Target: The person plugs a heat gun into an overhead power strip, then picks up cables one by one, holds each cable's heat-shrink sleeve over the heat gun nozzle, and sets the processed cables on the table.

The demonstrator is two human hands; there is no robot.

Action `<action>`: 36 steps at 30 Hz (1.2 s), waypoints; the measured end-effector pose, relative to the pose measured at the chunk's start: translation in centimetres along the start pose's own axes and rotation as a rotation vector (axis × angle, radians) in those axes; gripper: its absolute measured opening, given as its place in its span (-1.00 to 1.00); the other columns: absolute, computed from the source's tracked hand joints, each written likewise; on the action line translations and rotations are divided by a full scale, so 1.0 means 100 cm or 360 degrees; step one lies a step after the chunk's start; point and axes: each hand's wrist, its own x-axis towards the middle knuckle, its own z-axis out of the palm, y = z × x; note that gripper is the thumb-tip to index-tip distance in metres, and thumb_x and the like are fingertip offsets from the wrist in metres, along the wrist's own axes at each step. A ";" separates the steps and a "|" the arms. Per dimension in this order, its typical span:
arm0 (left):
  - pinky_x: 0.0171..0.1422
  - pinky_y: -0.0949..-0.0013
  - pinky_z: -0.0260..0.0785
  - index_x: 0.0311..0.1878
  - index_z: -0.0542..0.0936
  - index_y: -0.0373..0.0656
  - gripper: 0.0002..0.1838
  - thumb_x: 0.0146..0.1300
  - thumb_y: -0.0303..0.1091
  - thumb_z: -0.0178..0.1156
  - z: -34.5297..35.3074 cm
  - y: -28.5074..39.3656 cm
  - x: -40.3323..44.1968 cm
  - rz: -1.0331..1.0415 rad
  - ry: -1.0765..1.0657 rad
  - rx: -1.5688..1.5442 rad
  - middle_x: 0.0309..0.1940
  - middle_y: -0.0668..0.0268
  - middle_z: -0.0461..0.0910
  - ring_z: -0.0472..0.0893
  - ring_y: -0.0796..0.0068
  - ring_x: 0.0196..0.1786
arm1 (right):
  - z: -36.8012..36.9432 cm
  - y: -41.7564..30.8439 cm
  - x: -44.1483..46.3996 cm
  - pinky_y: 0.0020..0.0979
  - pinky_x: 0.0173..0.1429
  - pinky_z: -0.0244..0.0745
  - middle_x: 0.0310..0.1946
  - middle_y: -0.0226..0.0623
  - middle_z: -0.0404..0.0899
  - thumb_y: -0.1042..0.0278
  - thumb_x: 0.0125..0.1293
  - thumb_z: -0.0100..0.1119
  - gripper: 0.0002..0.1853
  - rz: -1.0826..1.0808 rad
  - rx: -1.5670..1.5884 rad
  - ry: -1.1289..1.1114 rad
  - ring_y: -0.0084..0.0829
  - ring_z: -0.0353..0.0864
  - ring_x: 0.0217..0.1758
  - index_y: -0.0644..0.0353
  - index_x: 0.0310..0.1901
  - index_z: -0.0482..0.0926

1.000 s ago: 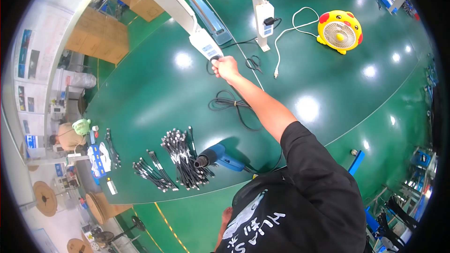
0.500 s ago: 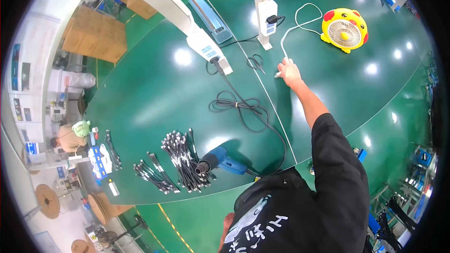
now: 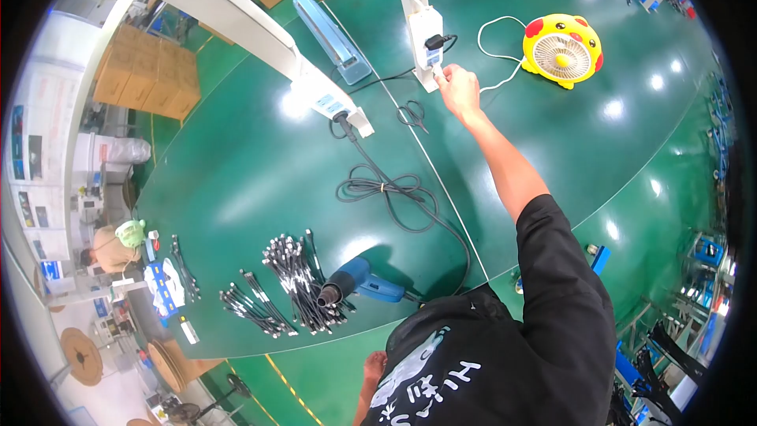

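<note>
My right hand [image 3: 460,91] is closed in a pinch on the white plug [image 3: 437,69] at the end of a fan's cord. The plug is up against the lower part of a white power strip [image 3: 426,31] on a post; whether its prongs are in the socket, I cannot tell. A black plug [image 3: 434,42] sits in the same strip just above. To the right stands a yellow cartoon-faced fan [image 3: 561,51], its white cord [image 3: 482,41] running towards my hand. Low beside my black shirt is my left hand [image 3: 375,364], its fingers too small and partly hidden to read.
On the green table [image 3: 236,166] lie a blue heat gun [image 3: 359,280], a coiled black cord [image 3: 382,187], bundled black cables [image 3: 296,280] and black scissors [image 3: 411,114]. A second power strip [image 3: 327,99] hangs on the left post. A person [image 3: 110,252] sits far left.
My right hand has moved up and left from above the table to the power strip, carrying the white plug. The fan's cord has shifted with it. The view has turned slightly.
</note>
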 end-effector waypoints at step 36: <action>-0.12 0.49 0.42 -0.21 0.63 -0.20 -0.79 0.51 -0.27 0.18 0.019 -0.013 -0.012 0.0084 0.0171 0.0198 -0.33 0.44 0.65 0.57 0.63 -0.25 | 0.019 -0.002 -0.008 0.03 -0.11 0.57 -0.40 0.02 0.71 0.26 0.37 0.29 -0.80 -0.0249 -0.0168 0.0262 0.12 0.72 -0.27 0.24 -0.18 0.63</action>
